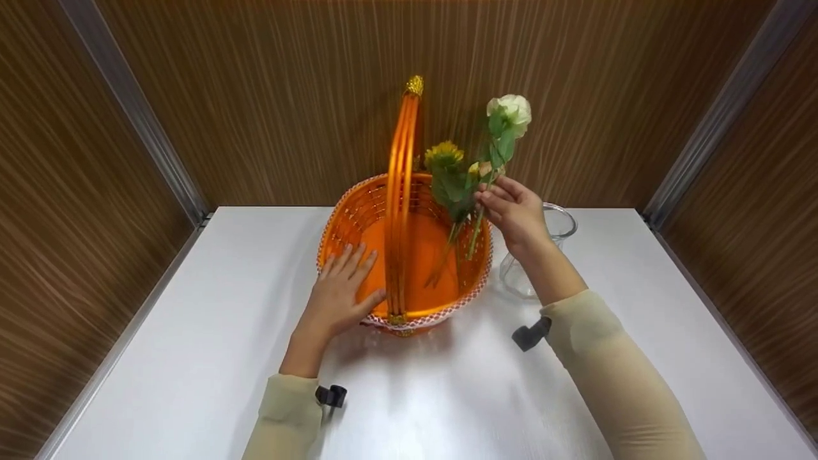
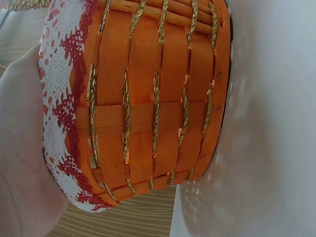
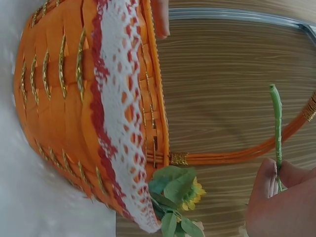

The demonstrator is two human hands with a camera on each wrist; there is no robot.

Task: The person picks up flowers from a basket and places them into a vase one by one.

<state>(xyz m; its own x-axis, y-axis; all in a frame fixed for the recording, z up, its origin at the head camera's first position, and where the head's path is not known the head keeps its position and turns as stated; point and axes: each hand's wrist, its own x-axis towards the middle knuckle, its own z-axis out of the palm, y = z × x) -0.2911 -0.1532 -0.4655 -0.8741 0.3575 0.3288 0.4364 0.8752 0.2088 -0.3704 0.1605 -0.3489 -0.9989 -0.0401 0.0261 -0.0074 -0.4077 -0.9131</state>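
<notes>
My right hand point(image 1: 523, 218) pinches the green stem of a white flower point(image 1: 513, 115) between thumb and fingertips, above the right side of an orange woven basket point(image 1: 422, 306). In the right wrist view the cut end of the stem point(image 3: 277, 111) sticks out past the fingers. Across the basket's left rim lies my left hand point(image 1: 339, 291), fingers spread and straight over the inside. A yellow sunflower-like bloom point(image 1: 445, 153) and a smaller pale flower point(image 1: 486, 168) lean against the basket's far right side, their stems inside it. The right hand partly hides the pale flower.
Behind the right hand and forearm stands a clear glass vase point(image 1: 516, 279), partly hidden. The basket's tall arched handle point(image 1: 397, 204) rises over its middle. The white table point(image 1: 211, 332) meets brown wood-patterned panels point(image 1: 287, 96) at the back and sides.
</notes>
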